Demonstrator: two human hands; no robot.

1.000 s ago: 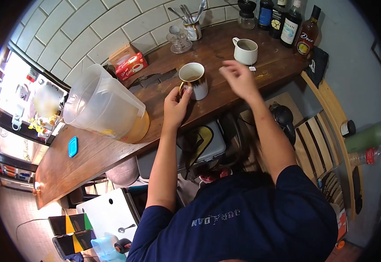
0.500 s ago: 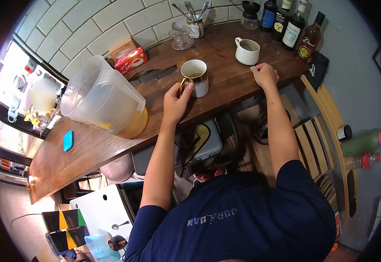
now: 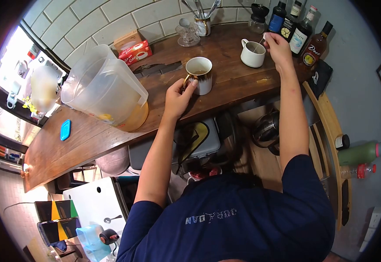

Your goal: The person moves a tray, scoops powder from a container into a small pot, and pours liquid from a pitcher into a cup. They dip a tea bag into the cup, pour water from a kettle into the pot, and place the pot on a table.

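On the wooden counter, my left hand [image 3: 180,97] is closed round the gold handle of a white mug [image 3: 203,83] with a dark gold band and liquid inside. My right hand [image 3: 279,49] is raised just right of a plain white cup [image 3: 252,56]. Its fingers pinch something small and whitish, too small to make out. A thin dark line runs from near those fingers toward the cup's inside.
A large clear pitcher [image 3: 107,87] with amber liquid stands at left, near a blue lid [image 3: 65,130]. Behind are a red box [image 3: 135,53], stacked glassware [image 3: 187,34] and a utensil mug [image 3: 202,26]. Several bottles [image 3: 300,37] stand at back right.
My right hand has lifted from the counter in front of the white cup and moved up and right. My left hand still holds the mug's handle. The view has shifted slightly.
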